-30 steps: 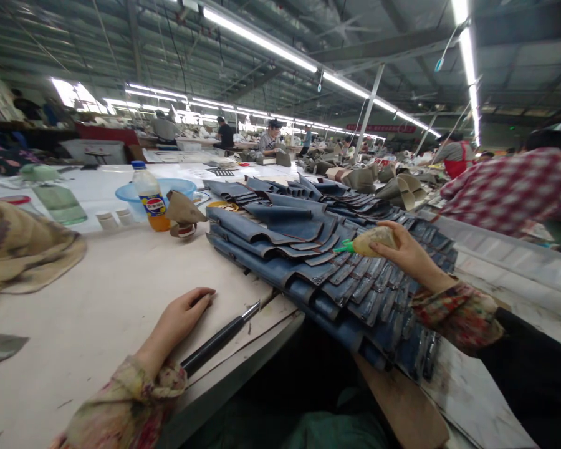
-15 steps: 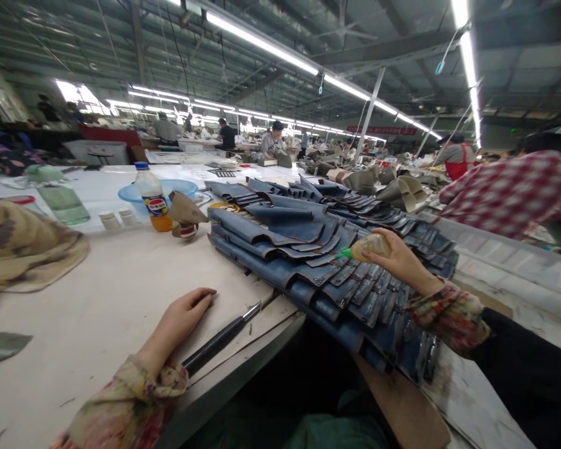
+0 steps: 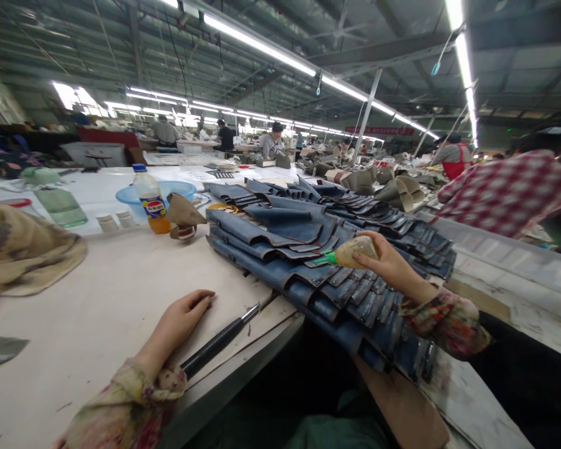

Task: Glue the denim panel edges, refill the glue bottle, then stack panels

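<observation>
Yellowish bottle (image 3: pixel 347 253) partly hidden behind right fingers (image 3: pixel 370 263); nozzle tip (image 3: pixel 320 260) indistinct.

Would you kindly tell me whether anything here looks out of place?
Nothing stands out around the squeeze bottle in the right hand. Slightly odd, being so near the tabletop's edge, is the black-handled tool beside the left sleeve.

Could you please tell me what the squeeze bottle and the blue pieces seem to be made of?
Squeeze bottle: probably plastic, dull finish, judging by its cloudy, rounded body.
Blue pieces: perhaps leather or imitation, smooth with slight sheen; they curl stiffly.
</observation>
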`<state>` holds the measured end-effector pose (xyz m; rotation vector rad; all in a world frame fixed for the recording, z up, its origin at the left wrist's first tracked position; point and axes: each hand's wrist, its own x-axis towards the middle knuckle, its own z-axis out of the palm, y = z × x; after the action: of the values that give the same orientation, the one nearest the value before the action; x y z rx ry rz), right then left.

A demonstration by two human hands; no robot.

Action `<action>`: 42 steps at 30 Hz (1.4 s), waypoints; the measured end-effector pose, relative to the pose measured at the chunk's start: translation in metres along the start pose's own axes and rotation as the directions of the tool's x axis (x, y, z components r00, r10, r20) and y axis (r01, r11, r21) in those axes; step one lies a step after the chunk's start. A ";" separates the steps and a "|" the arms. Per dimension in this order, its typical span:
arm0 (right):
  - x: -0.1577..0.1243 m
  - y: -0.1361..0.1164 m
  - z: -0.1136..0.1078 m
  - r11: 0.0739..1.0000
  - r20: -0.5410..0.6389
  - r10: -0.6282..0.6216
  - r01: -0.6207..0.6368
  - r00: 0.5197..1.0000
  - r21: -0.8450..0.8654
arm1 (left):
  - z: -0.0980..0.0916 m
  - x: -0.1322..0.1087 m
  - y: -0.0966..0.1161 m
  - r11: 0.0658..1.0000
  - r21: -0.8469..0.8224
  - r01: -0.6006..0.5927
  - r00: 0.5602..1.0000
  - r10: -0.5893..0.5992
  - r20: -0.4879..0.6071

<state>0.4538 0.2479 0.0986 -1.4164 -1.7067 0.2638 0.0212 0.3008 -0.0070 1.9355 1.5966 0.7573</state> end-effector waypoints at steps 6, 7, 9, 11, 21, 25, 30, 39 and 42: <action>0.000 -0.014 0.004 0.998 0.046 -0.059 0.061 0.997 -0.026 | -0.001 -0.001 0.004 1.000 -0.004 0.014 1.000 -0.014 0.006; 0.002 -0.010 0.003 0.998 0.041 -0.049 0.051 0.998 -0.041 | -0.001 -0.001 0.004 1.000 -0.005 0.015 1.000 -0.015 0.008; 0.007 0.004 -0.003 0.996 0.025 -0.022 0.024 0.999 -0.082 | -0.001 -0.001 0.005 1.000 -0.007 0.010 1.000 -0.010 0.007; 0.013 0.021 -0.010 0.991 0.000 -0.011 0.011 1.000 -0.136 | 0.000 -0.001 0.004 1.000 -0.010 -0.002 1.000 0.002 -0.002; 0.025 0.034 -0.022 0.958 -0.043 -0.120 0.104 0.992 -0.268 | 0.002 0.000 -0.002 1.000 -0.011 -0.029 0.999 0.028 -0.017; 0.027 0.042 -0.022 0.933 -0.003 -0.169 0.159 0.986 -0.322 | 0.001 0.000 0.001 1.000 -0.001 -0.024 0.999 0.024 -0.024; 0.036 0.060 -0.035 0.907 -0.084 -0.196 0.148 0.977 -0.395 | -0.001 -0.002 0.004 1.000 0.004 -0.008 1.000 0.008 -0.006; 0.034 0.069 -0.032 0.906 -0.039 -0.186 0.156 0.982 -0.393 | 0.001 -0.001 0.000 1.000 0.000 -0.030 0.999 0.030 -0.022; 0.041 0.082 -0.039 0.894 -0.067 -0.207 0.161 0.976 -0.417 | 0.001 -0.001 0.001 1.000 -0.003 -0.025 0.999 0.025 -0.019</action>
<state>0.5397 0.2969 0.0882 -1.5154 -1.8590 -0.2935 0.0224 0.2997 -0.0066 1.9553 1.5839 0.7906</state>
